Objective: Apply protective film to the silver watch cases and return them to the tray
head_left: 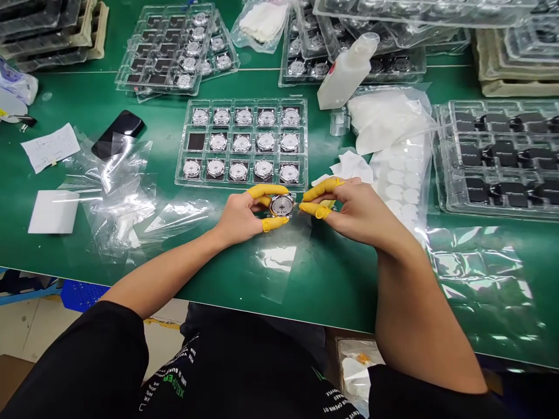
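Observation:
My left hand [242,215] grips a round watch case [282,205] with a silver dial between its thumb and fingertips, which wear yellow finger cots. My right hand [353,212], also in yellow cots, sits just right of the case with its thumb and forefinger pointing at it. Whether those fingers pinch something thin is hidden. Directly behind my hands lies a clear plastic tray [244,102] holding rows of similar watch cases, with one dark cell [196,141] showing no case.
The green work mat [332,291] bears loose plastic film [117,203], a black phone [117,135], a white plastic bottle [347,71], white round pads [399,180], and stacked trays [498,154] to the right and behind. The mat's front edge runs near my body.

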A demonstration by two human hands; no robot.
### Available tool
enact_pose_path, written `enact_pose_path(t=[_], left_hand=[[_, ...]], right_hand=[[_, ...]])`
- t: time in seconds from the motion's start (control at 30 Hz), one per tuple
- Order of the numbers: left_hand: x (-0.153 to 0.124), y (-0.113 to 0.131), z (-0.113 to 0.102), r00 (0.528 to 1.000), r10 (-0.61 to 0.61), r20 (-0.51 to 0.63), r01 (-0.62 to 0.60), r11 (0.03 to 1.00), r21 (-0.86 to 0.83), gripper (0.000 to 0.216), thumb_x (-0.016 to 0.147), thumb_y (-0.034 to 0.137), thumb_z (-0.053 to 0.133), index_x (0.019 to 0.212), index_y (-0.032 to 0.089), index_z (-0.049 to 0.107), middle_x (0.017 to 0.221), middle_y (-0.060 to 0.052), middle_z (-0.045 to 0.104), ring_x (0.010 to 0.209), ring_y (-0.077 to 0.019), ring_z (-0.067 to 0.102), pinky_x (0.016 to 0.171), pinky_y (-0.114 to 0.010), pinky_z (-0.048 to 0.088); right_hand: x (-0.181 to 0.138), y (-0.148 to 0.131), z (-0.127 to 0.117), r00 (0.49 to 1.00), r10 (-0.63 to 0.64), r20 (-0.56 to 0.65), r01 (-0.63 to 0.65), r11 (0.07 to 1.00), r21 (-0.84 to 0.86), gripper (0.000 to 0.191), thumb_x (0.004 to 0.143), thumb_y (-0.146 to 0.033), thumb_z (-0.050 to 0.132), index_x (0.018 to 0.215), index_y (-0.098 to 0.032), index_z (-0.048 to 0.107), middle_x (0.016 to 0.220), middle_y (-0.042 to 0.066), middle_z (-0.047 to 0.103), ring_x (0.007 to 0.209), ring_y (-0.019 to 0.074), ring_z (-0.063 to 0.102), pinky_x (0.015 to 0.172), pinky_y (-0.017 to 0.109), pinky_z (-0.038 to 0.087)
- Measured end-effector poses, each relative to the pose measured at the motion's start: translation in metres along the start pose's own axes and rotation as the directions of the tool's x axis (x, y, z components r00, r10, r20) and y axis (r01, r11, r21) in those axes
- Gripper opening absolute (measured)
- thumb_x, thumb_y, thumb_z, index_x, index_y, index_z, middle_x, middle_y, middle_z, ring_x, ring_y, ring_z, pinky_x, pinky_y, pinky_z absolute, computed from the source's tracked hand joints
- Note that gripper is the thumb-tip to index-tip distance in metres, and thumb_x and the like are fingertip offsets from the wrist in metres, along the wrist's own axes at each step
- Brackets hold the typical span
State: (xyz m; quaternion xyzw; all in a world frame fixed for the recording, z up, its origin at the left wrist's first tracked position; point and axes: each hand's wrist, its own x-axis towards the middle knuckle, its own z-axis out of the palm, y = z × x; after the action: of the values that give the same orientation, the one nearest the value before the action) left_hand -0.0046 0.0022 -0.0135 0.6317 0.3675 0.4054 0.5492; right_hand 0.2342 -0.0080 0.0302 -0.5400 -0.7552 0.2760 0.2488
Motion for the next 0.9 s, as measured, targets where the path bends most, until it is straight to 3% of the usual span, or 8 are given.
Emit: enact_pose_path(t=[0.17,0.23,0.33,0.43,0.57,0.73,0.9], left_hand=[[0.005,0.003,-0.001,0.974,-0.227,0.015,0.226,0.957,-0.183,0.066,0.062,0.023,0.091,0.123,0.015,0.067,0.091,-0.004,0.077,0.078,-0.0116,0.073,0.076,-0.023,0.063],[0.006,0.004,-0.001,0.963,-0.268,0.014,0.266,0.945,-0.190,0.067,0.060,0.019,0.091,0.122,0.015,0.068,0.086,-0.002,0.075,0.074,-0.0093,0.070,0.072,-0.021,0.061],[0.006,0.003,-0.001,0.959,-0.282,0.024,0.283,0.945,-0.165,0.062,0.062,0.017,0.090,0.121,0.017,0.070,0.078,0.002,0.070,0.066,-0.0055,0.063,0.067,-0.018,0.057],[0.005,0.000,-0.001,0.961,-0.273,0.039,0.276,0.947,-0.163,0.061,0.064,0.017,0.089,0.122,0.018,0.070,0.079,0.002,0.070,0.064,-0.0051,0.062,0.067,-0.019,0.057],[0.005,-0.001,-0.001,0.970,-0.241,0.041,0.244,0.956,-0.161,0.061,0.066,0.017,0.088,0.124,0.018,0.069,0.087,-0.001,0.073,0.074,-0.0088,0.069,0.075,-0.022,0.061],[0.005,0.003,-0.002,0.972,-0.230,0.041,0.233,0.962,-0.139,0.058,0.066,0.016,0.087,0.122,0.018,0.069,0.087,0.000,0.072,0.080,-0.0111,0.072,0.082,-0.025,0.063],[0.004,0.003,-0.001,0.972,-0.231,0.046,0.235,0.962,-0.138,0.059,0.065,0.016,0.087,0.121,0.019,0.070,0.088,-0.001,0.073,0.079,-0.0110,0.071,0.079,-0.025,0.062]], right_hand=[[-0.004,-0.005,-0.006,0.981,-0.176,-0.084,0.172,0.983,-0.057,0.007,0.084,-0.029,0.068,0.085,-0.027,0.074,0.102,0.006,0.079,0.096,0.0306,0.068,0.095,0.057,0.049],[-0.006,-0.012,-0.009,0.971,-0.192,-0.141,0.209,0.972,0.112,0.004,0.084,-0.031,0.072,0.083,-0.028,0.073,0.107,0.005,0.078,0.100,0.0298,0.068,0.094,0.054,0.051],[-0.006,-0.019,-0.007,0.970,-0.056,-0.235,0.135,0.932,0.337,0.013,0.085,-0.040,0.074,0.083,-0.028,0.072,0.109,0.006,0.075,0.103,0.0282,0.068,0.088,0.049,0.056],[-0.004,-0.019,0.000,0.973,0.032,-0.227,0.005,0.987,0.162,0.015,0.086,-0.041,0.071,0.091,-0.027,0.074,0.114,0.008,0.074,0.108,0.0303,0.067,0.096,0.055,0.053],[-0.004,-0.008,0.002,0.996,0.008,-0.090,-0.011,0.999,-0.038,0.019,0.083,-0.039,0.070,0.096,-0.026,0.077,0.121,0.009,0.073,0.115,0.0345,0.063,0.104,0.062,0.048],[-0.006,0.001,0.002,1.000,0.018,-0.015,-0.020,0.993,-0.116,0.017,0.083,-0.034,0.068,0.093,-0.025,0.077,0.126,0.008,0.072,0.118,0.0357,0.058,0.104,0.062,0.047],[-0.006,-0.002,0.003,0.999,-0.039,-0.017,0.036,0.991,-0.132,0.011,0.084,-0.031,0.066,0.084,-0.024,0.074,0.126,0.009,0.071,0.120,0.0376,0.055,0.103,0.065,0.045]])
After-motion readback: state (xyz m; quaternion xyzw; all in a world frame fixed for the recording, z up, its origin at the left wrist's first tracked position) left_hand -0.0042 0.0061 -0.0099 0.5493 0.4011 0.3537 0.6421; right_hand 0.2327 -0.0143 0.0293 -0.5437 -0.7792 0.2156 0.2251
